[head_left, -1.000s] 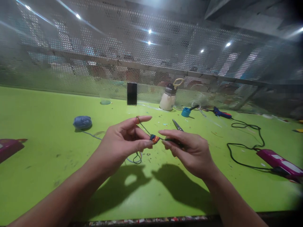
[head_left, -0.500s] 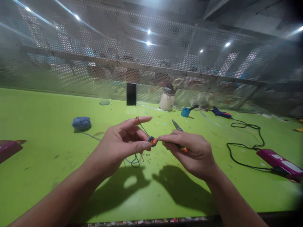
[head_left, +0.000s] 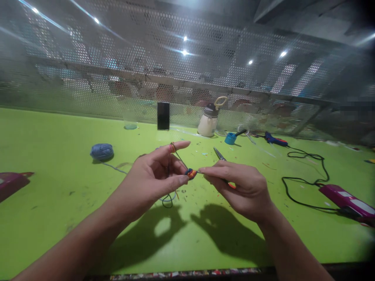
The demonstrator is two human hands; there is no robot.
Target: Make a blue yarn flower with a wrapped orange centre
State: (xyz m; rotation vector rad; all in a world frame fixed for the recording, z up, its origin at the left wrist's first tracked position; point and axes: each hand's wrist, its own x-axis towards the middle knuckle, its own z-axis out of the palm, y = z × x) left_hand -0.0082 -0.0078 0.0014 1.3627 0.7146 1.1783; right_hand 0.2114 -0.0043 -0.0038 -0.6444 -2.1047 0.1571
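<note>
My left hand (head_left: 156, 171) pinches a small crochet piece (head_left: 191, 174), dark blue and orange, between thumb and fingertips. Dark yarn (head_left: 179, 160) runs from the raised index finger, where it is wound round, down to the piece. A loose loop of dark yarn (head_left: 167, 201) hangs below. My right hand (head_left: 238, 187) is closed on a crochet hook (head_left: 199, 171); only its thin metal tip shows, touching the piece's right side. Behind that hand lie scissors (head_left: 219, 153) with an orange handle, partly covered by the fingers.
A ball of blue-grey yarn (head_left: 102, 151) lies left on the green table (head_left: 58, 218). Behind stand a phone (head_left: 163, 116), a bottle (head_left: 208, 121) and a blue tape roll (head_left: 230, 138). At right are a glue gun (head_left: 275, 139) and a magenta device (head_left: 347, 201) with a black cord.
The hook tip has drawn slightly away to the right, with more of it showing. The crochet piece is turned a little in my left fingers. The whole view has shifted slightly.
</note>
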